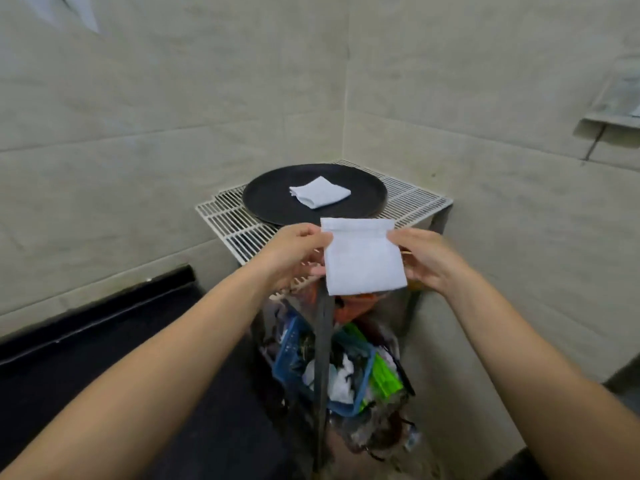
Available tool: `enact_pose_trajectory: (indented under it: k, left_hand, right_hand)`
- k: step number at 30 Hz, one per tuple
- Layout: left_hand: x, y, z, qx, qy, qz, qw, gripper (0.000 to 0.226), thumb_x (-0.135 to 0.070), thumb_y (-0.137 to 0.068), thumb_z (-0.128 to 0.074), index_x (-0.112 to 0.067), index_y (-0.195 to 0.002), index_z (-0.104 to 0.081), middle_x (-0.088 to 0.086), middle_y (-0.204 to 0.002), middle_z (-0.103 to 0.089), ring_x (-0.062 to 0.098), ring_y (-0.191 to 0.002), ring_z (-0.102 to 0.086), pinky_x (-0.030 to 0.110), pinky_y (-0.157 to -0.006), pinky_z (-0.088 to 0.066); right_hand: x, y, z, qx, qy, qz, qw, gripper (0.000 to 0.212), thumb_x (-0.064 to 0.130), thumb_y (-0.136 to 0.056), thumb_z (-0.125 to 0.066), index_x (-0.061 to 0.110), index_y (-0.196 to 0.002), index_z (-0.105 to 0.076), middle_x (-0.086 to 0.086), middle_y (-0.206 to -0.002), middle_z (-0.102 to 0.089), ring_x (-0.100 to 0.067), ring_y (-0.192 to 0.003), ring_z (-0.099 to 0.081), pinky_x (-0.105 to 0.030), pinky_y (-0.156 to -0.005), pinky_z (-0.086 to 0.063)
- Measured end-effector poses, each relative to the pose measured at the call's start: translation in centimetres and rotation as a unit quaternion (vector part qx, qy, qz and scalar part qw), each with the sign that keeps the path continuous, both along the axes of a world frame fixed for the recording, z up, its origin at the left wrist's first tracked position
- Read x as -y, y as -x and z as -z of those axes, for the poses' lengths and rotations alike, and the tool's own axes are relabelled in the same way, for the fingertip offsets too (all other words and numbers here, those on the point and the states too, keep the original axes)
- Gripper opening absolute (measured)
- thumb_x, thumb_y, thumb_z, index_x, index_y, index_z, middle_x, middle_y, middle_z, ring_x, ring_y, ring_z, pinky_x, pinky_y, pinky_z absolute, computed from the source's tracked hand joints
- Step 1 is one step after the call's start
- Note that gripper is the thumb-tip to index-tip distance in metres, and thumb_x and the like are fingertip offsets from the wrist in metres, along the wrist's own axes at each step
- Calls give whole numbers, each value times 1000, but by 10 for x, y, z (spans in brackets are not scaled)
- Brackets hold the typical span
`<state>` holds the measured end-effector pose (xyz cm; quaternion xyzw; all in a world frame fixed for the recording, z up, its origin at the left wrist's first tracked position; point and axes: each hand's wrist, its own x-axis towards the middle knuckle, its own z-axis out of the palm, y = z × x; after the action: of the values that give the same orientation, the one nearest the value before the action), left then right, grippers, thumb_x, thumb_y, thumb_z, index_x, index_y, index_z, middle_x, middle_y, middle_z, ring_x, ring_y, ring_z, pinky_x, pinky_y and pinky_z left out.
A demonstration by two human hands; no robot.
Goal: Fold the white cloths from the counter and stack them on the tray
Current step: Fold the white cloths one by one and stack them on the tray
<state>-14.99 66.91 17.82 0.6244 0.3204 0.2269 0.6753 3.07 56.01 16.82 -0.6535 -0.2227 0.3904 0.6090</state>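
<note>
Just now the left hand (298, 252) pinches the left edge of a folded white cloth (363, 258), thumb on the near face and fingers behind it; the right hand (424, 259) pinches the right edge the same way. Both grip near the upper corners, so the cloth hangs in the air between them, above the near edge of a white wire rack (412, 199). Beyond it a round black tray (263, 202) sits on that rack, with one folded cloth (320, 192) already lying near its middle. A dark worktop (104, 341) runs off to the left. The held piece looks light, soft and limp; it would likely sag or unfold if gripped by one corner only, so holding both side edges, or supporting it flat from beneath, seems safest.
</note>
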Motion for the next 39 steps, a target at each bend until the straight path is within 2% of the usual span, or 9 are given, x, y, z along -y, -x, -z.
enact_pose_trajectory:
  k: [4, 10, 17, 24, 30, 32, 34, 36, 39]
  left_hand:
    - [-59, -45, -13, -4, -12, -72, 997, 9, -15, -92, -58, -6, -92, -59, 9, -88, -65, 17, -74, -63, 22, -52, -53]
    - [-148, -114, -16, -11, -3, -219, 976, 11, -15, -93, -55, -11, -83, -59, 9, -90, -65, 19, -78, -64, 29, -60, -54]
    - [-210, -154, 2, -74, 20, -335, 939, 17, -11, -91, -58, -8, -76, -53, 8, -77, -59, 17, -62, -59, 25, -48, -51]
    - [-216, -153, 24, -131, 21, -370, 920, 20, -10, -92, -58, -6, -73, -52, 11, -74, -61, 20, -63, -61, 29, -54, -55]
    - [-210, -150, 28, -157, 8, -373, 915, 17, -15, -92, -59, -6, -77, -55, 12, -80, -62, 19, -64, -61, 26, -52, -53]
    - [-205, -144, 22, -153, 7, -379, 913, 16, -19, -92, -59, -4, -89, -55, 13, -85, -60, 19, -65, -60, 25, -51, -53]
    - [-197, -130, 12, -139, -1, -393, 909, 21, -23, -93, -59, -4, -98, -52, 11, -84, -57, 18, -65, -58, 24, -46, -53]
    - [-183, -108, 2, -135, -28, -407, 903, 19, -24, -93, -58, -6, -96, -52, 8, -80, -55, 17, -63, -58, 21, -42, -52]
    - [-146, -62, -7, -139, -77, -412, 897, 19, -23, -95, -54, -12, -80, -50, 5, -72, -53, 15, -57, -54, 18, -40, -50]
  right_hand:
    - [-79, -55, -19, 106, -8, -58, 993, 12, 19, -91, -60, 17, -81, -66, -7, -88, -65, -21, -75, -58, -22, -53, -45]
    - [-215, -122, -28, 211, 14, -151, 966, 17, 21, -93, -57, 19, -77, -63, -6, -95, -65, -22, -90, -61, -38, -77, -54]
    - [-316, -164, -13, 232, 43, -262, 936, 26, 13, -91, -55, 12, -65, -53, -8, -68, -47, -22, -65, -45, -26, -51, -33]
    - [-334, -165, 15, 243, 78, -328, 910, 14, 16, -92, -55, 8, -82, -61, -8, -79, -56, -18, -72, -53, -25, -53, -42]
    - [-332, -163, 17, 321, 83, -319, 888, 31, 16, -90, -56, -12, -101, -63, -17, -81, -58, -28, -73, -56, -34, -64, -48]
    - [-327, -164, 10, 369, 77, -307, 874, 31, 19, -91, -56, -10, -92, -67, -23, -77, -62, -28, -68, -58, -35, -68, -53]
    - [-316, -161, -2, 441, 60, -281, 850, 29, 22, -91, -55, 0, -74, -64, -18, -67, -55, -24, -62, -51, -32, -61, -45]
    - [-303, -147, -15, 490, 37, -272, 828, 28, 26, -92, -53, 4, -76, -62, -9, -71, -52, -30, -70, -52, -29, -62, -35]
    - [-276, -96, -32, 520, -9, -300, 800, 25, 29, -94, -52, 9, -97, -65, -5, -89, -61, -26, -94, -59, -32, -76, -43]
